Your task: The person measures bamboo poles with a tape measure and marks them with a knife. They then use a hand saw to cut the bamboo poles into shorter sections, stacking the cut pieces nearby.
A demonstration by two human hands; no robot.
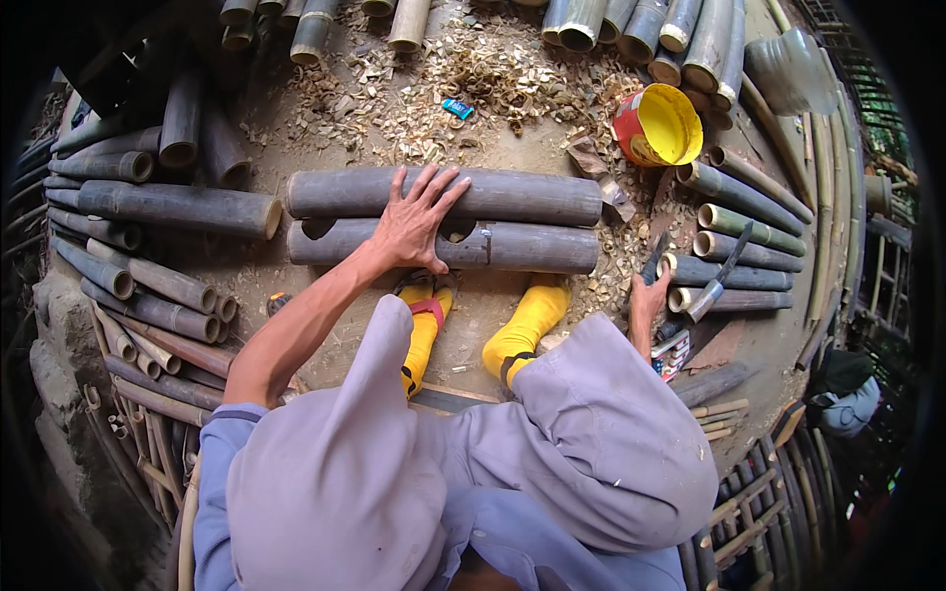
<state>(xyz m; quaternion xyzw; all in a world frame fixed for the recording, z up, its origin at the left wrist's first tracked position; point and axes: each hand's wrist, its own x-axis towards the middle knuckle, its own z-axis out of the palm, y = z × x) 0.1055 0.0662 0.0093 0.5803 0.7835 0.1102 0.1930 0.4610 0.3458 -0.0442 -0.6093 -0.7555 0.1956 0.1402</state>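
Head view: bamboo pole [532, 246] under left grip [412, 225]

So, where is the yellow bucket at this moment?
In the head view, the yellow bucket lies on its side at the upper right, on the chip-strewn ground, just past the right end of the two bamboo poles under the left hand.

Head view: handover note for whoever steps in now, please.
Left hand: open, flat across the two bamboo poles lying side by side before the feet.
Right hand: at the handle of a blade resting on the poles at right; grip unclear.
Done: near pole has cut notches.
Left: far pole shows no notches.
Yellow bucket behind, among chips.
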